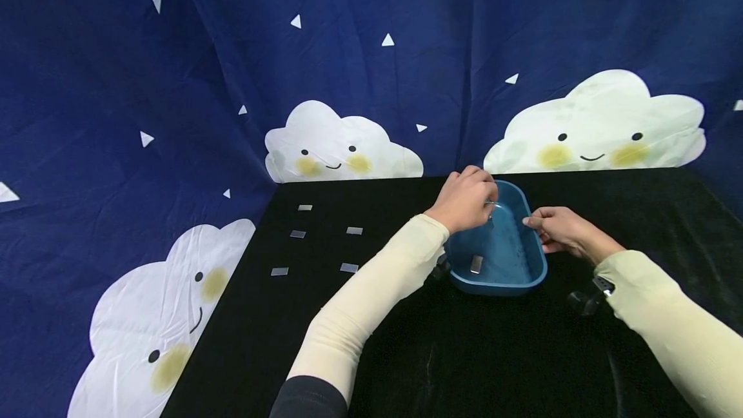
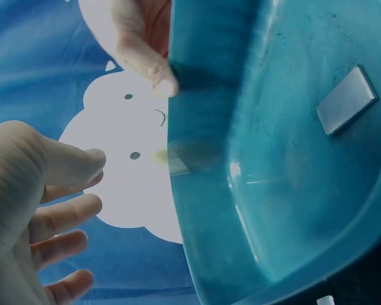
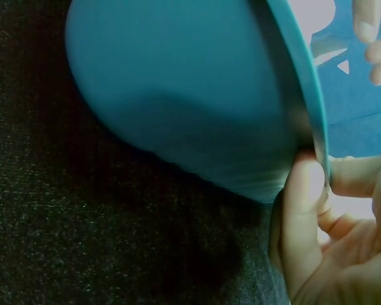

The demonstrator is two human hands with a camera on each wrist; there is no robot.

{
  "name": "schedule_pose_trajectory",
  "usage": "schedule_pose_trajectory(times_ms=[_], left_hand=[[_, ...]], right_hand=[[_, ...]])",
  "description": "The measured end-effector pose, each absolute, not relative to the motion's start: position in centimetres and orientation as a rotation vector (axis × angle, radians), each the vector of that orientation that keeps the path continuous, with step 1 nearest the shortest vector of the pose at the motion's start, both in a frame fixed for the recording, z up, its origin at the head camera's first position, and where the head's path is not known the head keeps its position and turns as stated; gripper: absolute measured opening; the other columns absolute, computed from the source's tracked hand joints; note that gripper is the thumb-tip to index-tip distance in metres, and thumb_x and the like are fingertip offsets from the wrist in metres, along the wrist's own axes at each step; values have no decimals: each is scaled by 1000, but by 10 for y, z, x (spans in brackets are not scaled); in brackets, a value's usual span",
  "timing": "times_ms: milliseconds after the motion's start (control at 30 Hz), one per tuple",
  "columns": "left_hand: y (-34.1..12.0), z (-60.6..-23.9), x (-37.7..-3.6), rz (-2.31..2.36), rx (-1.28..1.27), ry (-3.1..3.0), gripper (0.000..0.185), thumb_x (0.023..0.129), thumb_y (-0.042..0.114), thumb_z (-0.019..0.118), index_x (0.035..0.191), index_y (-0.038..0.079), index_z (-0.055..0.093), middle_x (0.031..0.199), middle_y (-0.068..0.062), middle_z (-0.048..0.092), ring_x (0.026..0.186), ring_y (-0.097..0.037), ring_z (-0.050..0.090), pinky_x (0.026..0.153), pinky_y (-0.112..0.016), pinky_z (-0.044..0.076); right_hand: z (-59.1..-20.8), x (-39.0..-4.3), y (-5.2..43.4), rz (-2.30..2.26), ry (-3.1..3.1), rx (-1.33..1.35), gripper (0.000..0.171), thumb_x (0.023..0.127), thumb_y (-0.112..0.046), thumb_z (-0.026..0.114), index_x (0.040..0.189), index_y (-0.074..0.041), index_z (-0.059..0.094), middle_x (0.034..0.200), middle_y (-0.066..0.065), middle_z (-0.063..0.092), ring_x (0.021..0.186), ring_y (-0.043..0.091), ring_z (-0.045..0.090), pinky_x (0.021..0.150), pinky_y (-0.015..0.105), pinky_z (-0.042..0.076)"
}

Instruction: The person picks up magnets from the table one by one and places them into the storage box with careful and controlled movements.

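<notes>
In the head view, a blue plastic tub (image 1: 536,269) stands on the black table, with a small grey rectangular plate (image 1: 476,264) lying on its floor. The left wrist view shows that plate (image 2: 347,101) larger, with a metallic sheen. My left hand (image 1: 467,199) is above the tub's far left side. Its fingers (image 2: 63,219) are loosely bent, thumb apart, and nothing shows in their grasp. A small pale blurred shape (image 2: 178,166) appears beside the tub wall; I cannot tell what it is. My right hand (image 1: 563,231) pinches the tub's right rim between thumb and fingers.
Several similar small plates (image 1: 349,268) lie spaced apart on the table's left part. Behind and to the left of the black table (image 1: 493,353) hangs a blue curtain (image 1: 348,63) printed with white clouds and triangles.
</notes>
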State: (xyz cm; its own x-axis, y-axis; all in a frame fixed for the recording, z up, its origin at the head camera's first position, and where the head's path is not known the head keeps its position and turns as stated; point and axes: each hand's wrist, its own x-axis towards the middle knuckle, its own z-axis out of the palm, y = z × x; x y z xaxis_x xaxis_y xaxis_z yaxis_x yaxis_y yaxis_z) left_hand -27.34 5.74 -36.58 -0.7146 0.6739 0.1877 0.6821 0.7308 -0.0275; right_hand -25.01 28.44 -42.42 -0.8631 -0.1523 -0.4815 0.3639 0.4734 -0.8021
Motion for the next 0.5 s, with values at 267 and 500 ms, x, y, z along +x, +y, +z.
schedule_pose_trajectory(times_ms=[267, 500], left_hand=[[46, -364, -277, -129, -1020, -2767, 16, 97, 34, 61, 105, 29, 73, 124, 11, 63, 128, -13, 48, 92, -32, 45], [34, -367, -280, -134, -985, -2805, 17, 98, 35, 59, 104, 30, 74, 124, 10, 63, 128, -13, 48, 95, -33, 45]], right_hand=[[-424, -249, 282, -1394, 2232, 178, 20, 103, -26, 46, 102, -7, 51, 80, -3, 58, 70, 8, 62, 65, 24, 57], [-424, -248, 283, -1390, 2235, 189, 19, 103, -26, 46, 102, -8, 51, 82, -2, 58, 71, 9, 63, 65, 25, 57]])
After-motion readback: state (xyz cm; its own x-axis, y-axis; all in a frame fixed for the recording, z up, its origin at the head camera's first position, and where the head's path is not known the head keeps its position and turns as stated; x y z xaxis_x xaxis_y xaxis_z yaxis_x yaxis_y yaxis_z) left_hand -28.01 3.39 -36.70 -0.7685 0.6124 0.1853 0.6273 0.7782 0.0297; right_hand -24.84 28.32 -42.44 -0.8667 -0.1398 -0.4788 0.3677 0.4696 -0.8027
